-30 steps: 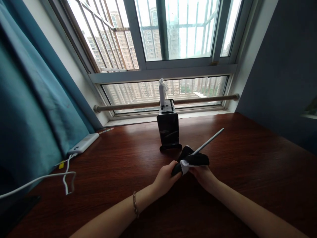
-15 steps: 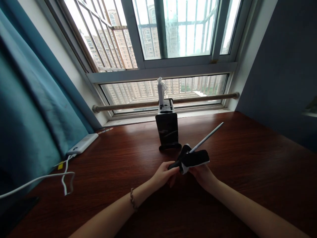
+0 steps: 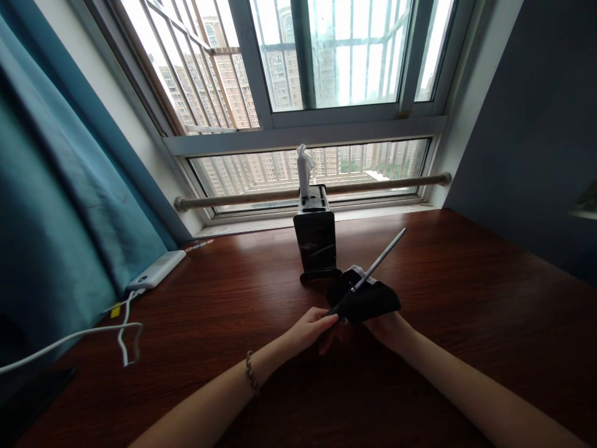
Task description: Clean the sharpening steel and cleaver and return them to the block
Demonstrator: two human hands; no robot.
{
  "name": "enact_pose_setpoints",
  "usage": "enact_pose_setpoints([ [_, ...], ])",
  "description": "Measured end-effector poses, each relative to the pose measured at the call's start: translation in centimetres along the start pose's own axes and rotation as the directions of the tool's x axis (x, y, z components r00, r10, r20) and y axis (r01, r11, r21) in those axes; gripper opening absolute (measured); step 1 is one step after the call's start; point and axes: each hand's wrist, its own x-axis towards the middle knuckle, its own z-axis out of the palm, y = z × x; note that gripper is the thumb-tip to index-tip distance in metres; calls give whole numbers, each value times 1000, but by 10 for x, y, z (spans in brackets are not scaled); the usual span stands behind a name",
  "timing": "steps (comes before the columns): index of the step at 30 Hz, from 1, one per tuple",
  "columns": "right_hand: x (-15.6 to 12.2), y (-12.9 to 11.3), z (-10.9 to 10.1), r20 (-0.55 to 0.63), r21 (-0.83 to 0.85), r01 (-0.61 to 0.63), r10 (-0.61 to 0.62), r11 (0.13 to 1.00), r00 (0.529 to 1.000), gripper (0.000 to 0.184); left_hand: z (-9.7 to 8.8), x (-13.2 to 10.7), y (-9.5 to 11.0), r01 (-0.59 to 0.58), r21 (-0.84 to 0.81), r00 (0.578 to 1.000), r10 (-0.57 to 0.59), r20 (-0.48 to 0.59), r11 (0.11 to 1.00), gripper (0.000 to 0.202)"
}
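Both your hands sit just before the black holder (image 3: 316, 246): left hand (image 3: 308, 330) pinches the rod (image 3: 368, 274), slanting up-right; right hand (image 3: 389, 326) clasps the cloth (image 3: 366, 298).

We see a thin grey rod (image 3: 380, 256) slanting up to the right, its lower end wrapped in a crumpled black cloth (image 3: 366, 301).
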Motion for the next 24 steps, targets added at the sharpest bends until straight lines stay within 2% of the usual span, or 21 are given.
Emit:
enact_pose_setpoints([
  [2,2,0,-2,6,15,26,-26,1000,1000,26,4,0,-2,-2,50,998,6,-67,999,49],
  [4,4,1,-2,17,14,51,-51,999,999,23,7,0,-3,-2,128,978,29,-206,992,45],
  [6,5,1,-2,13,1,71,-71,997,997,21,11,-2,-3,-9,253,926,104,-362,967,43],
  [8,6,1,-1,6,-19,90,-90,996,996,21,13,-4,-2,-24,380,876,202,-437,925,36],
  [11,6,2,-1,8,-41,110,-110,993,994,21,14,-7,1,-59,489,861,293,-417,870,28],
  [14,7,3,0,-4,-25,137,-137,990,991,18,13,-7,3,-61,508,869,296,-397,859,31],
  [19,2,-4,11,-92,-94,101,-110,990,990,26,9,-4,0,3,347,894,153,-422,938,41],
  [22,-1,-10,21,-119,-152,109,-127,982,985,25,5,-2,-1,12,219,937,66,-344,976,47],
  [24,-2,-14,26,-122,-206,92,-119,974,985,25,2,-1,-1,-3,176,961,51,-270,984,52],
])
